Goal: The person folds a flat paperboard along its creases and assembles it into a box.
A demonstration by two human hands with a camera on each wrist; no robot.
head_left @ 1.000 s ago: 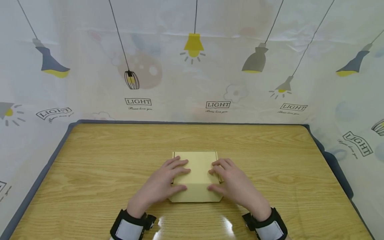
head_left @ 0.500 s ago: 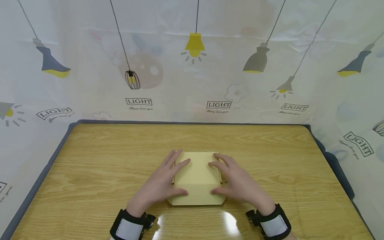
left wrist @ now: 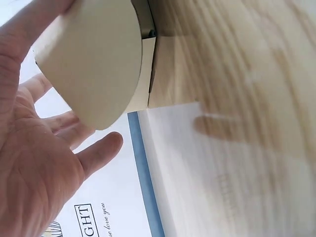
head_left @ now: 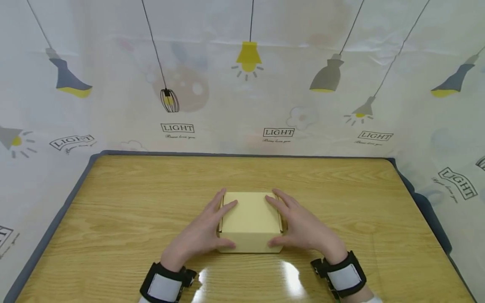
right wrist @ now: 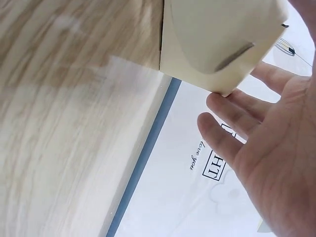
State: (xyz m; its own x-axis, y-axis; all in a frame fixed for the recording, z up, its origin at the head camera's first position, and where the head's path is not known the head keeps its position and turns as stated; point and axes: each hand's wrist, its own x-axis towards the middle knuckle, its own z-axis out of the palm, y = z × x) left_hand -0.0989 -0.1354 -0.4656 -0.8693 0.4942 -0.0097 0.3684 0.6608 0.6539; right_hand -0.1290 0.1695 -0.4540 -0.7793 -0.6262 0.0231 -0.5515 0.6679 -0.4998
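A pale yellow cardboard box [head_left: 250, 212] stands on the table between my hands, its lid down. The lid's front flap [head_left: 251, 243] slopes down toward me. My left hand [head_left: 204, 231] spans the left side, with its thumb on the front flap and index finger over the lid. On the other side my right hand [head_left: 303, 227] lies much the same way, thumb at the flap and fingers along the right edge. In the left wrist view a rounded side flap [left wrist: 94, 59] sticks out beside the fingers. A narrow slot [right wrist: 234, 57] shows on the box in the right wrist view.
The wood-grain table [head_left: 132, 202] reaches to a dark blue-grey border [head_left: 242, 155] at the back. Behind it hangs a white sheet [head_left: 219, 97] printed with lamps. Black straps [head_left: 164, 282] circle both wrists.
The front flap has folded further down, from flaring out toward me to a steeper slope. Both hands' fingers have shifted toward the box's far corners, while the thumbs stay at the front.
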